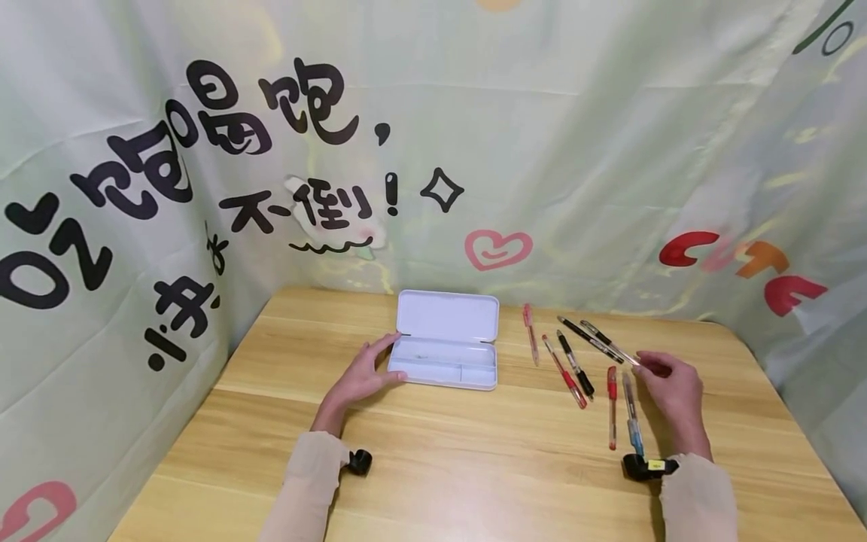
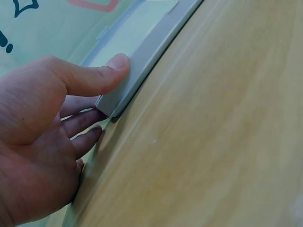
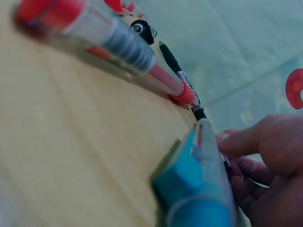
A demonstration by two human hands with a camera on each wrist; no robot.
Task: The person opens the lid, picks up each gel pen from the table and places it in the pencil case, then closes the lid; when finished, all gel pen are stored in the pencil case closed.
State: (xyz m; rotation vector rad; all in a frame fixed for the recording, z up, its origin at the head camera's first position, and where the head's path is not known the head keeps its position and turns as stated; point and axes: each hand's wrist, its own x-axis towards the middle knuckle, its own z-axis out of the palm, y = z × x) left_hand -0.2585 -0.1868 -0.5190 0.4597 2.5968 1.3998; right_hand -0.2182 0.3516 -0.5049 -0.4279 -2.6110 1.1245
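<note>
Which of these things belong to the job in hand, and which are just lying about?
In the job, it seems:
open, pale lilac rectangular case, held by the left hand
slim clear and black plastic pen, apparently pinched by the right hand

Lying about, in neither hand:
three clear and red plastic pens
two mostly black pens
one clear and blue plastic pen

Pale sleeves (image 1: 308, 482) meet black wrist cameras (image 1: 360, 463), one with a yellow label (image 1: 656, 465).
</note>
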